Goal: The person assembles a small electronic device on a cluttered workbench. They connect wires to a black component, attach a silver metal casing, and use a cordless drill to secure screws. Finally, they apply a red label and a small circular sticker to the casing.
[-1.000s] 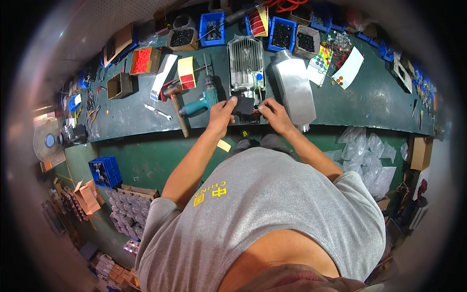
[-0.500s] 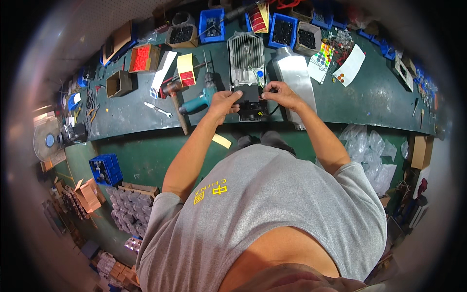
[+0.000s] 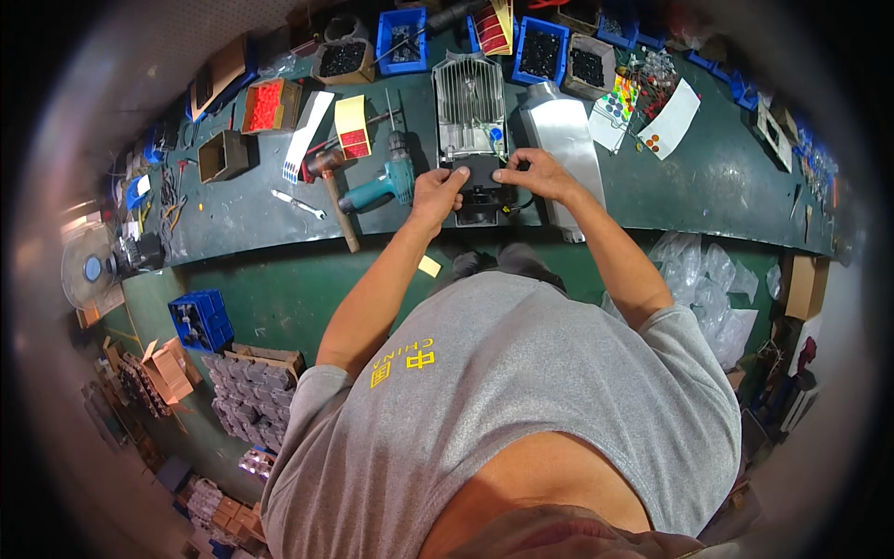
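Observation:
A finned metal motor unit (image 3: 468, 116) lies on the green bench in front of me, its fins pointing away. Across its near end sits a flat black cover (image 3: 480, 173), with black parts below it. My left hand (image 3: 438, 197) is closed on the cover's left side, thumb on top. From the right, my right hand (image 3: 542, 177) is closed too, its thumb and fingertips at the cover's right edge. A dark cable with a yellow bit (image 3: 508, 210) comes out beside the near end. What lies under the cover is hidden.
Left of the unit lie a teal power drill (image 3: 384, 184), a hammer (image 3: 337, 196) and a wrench (image 3: 300, 204). A long silver metal housing (image 3: 565, 149) lies close on the right. Blue bins (image 3: 402, 42) and cardboard boxes of small parts line the back. Sticker sheets (image 3: 352, 126) lie about.
My right hand has shifted slightly left, onto the black cover's right edge. My left hand stays on its left side. The view has shifted slightly.

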A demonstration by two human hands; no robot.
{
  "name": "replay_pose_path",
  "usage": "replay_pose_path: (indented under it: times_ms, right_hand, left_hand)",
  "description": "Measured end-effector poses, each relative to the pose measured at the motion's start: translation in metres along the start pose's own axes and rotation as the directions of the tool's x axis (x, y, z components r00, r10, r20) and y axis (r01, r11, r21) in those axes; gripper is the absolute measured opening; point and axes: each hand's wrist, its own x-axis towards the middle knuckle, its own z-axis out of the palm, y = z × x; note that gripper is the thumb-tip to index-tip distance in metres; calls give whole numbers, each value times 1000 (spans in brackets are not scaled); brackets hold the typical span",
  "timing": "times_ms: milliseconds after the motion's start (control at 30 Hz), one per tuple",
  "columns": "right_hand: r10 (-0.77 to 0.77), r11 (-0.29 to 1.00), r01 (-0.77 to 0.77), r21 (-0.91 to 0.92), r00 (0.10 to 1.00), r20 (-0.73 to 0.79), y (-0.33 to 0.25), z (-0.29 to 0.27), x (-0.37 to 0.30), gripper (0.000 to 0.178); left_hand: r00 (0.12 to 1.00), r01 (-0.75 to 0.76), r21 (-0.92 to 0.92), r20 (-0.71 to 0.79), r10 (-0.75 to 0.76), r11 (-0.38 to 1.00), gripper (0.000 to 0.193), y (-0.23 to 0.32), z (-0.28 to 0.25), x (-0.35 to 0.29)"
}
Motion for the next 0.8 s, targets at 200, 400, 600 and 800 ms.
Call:
replay_pose_path:
  times_ms: [200,400,600,800]
  right_hand:
    - [0,1000,0,25,1000,16,2,2,4,41]
    - [-19,999,19,40,1000,10,3,4,7,40]
    - [10,993,-16,115,999,52,4,2,10,39]
    - [-9,987,-2,161,998,67,16,5,10,35]
  left_hand:
    - [999,-36,13,9,36,999,35,-8,-5,7]
    - [1000,-10,30,13,10,999,35,-3,-6,3]
    - [1000,-14,44,9,14,999,37,-3,-5,3]
    - [997,-70,80,36,68,994,37,-7,-5,5]
